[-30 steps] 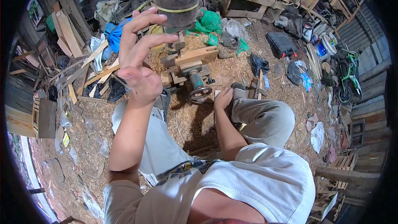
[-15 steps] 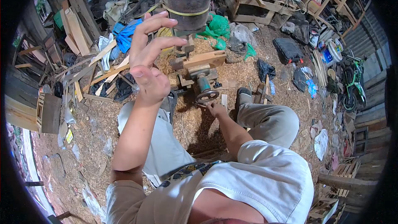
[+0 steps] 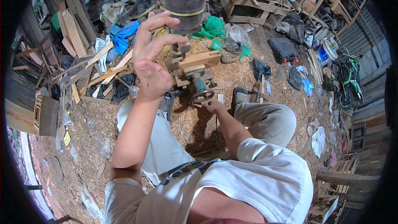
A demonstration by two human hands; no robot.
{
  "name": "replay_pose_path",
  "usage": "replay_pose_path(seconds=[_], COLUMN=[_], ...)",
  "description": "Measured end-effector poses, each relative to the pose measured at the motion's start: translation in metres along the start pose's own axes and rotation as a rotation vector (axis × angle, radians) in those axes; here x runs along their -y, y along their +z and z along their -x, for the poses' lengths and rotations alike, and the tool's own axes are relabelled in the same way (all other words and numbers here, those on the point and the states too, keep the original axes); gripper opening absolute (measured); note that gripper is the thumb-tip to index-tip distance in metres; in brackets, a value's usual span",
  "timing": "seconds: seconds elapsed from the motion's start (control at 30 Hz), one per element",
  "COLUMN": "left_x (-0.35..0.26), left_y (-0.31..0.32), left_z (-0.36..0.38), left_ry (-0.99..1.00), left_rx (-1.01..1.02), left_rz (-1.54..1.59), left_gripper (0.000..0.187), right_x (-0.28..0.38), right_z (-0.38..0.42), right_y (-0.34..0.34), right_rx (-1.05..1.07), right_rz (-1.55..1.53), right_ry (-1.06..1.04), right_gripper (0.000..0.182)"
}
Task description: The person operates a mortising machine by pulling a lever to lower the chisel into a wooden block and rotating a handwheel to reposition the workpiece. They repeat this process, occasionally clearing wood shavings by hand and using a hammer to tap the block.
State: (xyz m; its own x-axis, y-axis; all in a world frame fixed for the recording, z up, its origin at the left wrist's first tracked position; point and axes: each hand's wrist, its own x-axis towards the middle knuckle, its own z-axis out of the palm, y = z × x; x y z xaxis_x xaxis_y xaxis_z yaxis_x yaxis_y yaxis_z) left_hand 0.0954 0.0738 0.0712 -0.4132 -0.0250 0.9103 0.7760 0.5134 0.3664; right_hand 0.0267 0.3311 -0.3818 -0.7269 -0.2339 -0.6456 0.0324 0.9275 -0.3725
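My left hand (image 3: 152, 64) is raised high in front of the camera, with fingers curved and apart and nothing between them. Down at the machine, my right hand (image 3: 213, 107) has its fingers closed at the lower rim of a dark round handwheel (image 3: 202, 96), seemingly on its handle. Behind the wheel is a worn green-blue metal screw housing (image 3: 199, 84). Beyond it, a light wooden block with a slot (image 3: 201, 60) lies across the machine, near wooden and metal parts. My raised left hand hides part of the area to the left of the machine.
Wood shavings (image 3: 166, 161) cover the floor between and around my legs. A large dark barrel (image 3: 182, 4) stands behind the machine. Loose wood strips (image 3: 108, 74) and plastic bags lie left; a black case (image 3: 283, 49) and a green bicycle (image 3: 351, 79) are right.
The view has shifted slightly, so the machine and block appear a little further left. Both hands keep nearly the same pose, the right one still at the handwheel.
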Motion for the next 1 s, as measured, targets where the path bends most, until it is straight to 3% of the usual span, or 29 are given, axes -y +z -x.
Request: replay_pose_path(seconds=[0.1, 0.2, 0.27, 0.3, 0.37, 0.53, 0.6, 0.73, 0.8, 0.87, 0.93, 0.97, 1.0], left_x=[-0.003, -0.001, -0.001, -0.002, -0.007, -0.009, -0.008, -0.007, -0.007, -0.008, -0.008, -0.006, -0.003], left_y=[-0.001, -0.003, -0.006, -0.007, -0.008, -0.004, -0.001, 0.002, 0.005, 0.01, 0.014, 0.015, 0.017], left_z=[-0.001, 0.002, 0.002, 0.001, 0.001, 0.002, 0.002, 0.0, -0.001, -0.003, -0.007, -0.007, -0.007], left_ry=[-0.004, 0.009, -0.016, -0.001, -0.057, -0.063, -0.068, -0.049, -0.03, -0.068, -0.041, -0.039, -0.039], left_rx=[-0.001, -0.008, -0.004, -0.011, 0.002, 0.051, 0.064, 0.042, 0.037, 0.024, 0.015, 0.01, 0.005], left_rz=[-0.001, 0.018, -0.001, -0.003, 0.004, 0.034, 0.014, 0.035, 0.02, 0.008, -0.028, -0.034, -0.04], left_gripper=[0.105, 0.106, 0.107, 0.107, 0.107, 0.106, 0.107, 0.105, 0.104, 0.104, 0.104, 0.103, 0.103], right_x=[0.008, -0.012, -0.02, -0.025, -0.037, -0.017, 0.012, 0.093, 0.132, 0.175, 0.215, 0.235, 0.258], right_z=[0.0, -0.009, -0.002, 0.0, 0.004, 0.013, 0.011, 0.017, 0.022, 0.017, 0.01, 0.012, 0.012], right_y=[0.0, 0.02, 0.026, 0.023, 0.006, -0.111, -0.168, -0.273, -0.321, -0.368, -0.412, -0.434, -0.455], right_rx=[0.012, -0.116, -0.445, -0.457, -0.729, -1.047, -1.236, -1.391, -1.297, -1.33, -1.148, -1.166, -1.054], right_rz=[0.06, 0.045, -0.204, -0.203, -0.307, -0.268, -0.343, -0.434, -0.533, -0.495, -0.716, -0.671, -0.816], right_ry=[0.022, -0.009, -0.069, -0.079, 0.066, -0.095, -0.177, -0.423, -0.642, -0.679, -0.913, -0.872, -1.012], right_gripper=[0.089, 0.079, 0.065, 0.065, 0.053, 0.044, 0.042, 0.041, 0.038, 0.036, 0.035, 0.036, 0.039])
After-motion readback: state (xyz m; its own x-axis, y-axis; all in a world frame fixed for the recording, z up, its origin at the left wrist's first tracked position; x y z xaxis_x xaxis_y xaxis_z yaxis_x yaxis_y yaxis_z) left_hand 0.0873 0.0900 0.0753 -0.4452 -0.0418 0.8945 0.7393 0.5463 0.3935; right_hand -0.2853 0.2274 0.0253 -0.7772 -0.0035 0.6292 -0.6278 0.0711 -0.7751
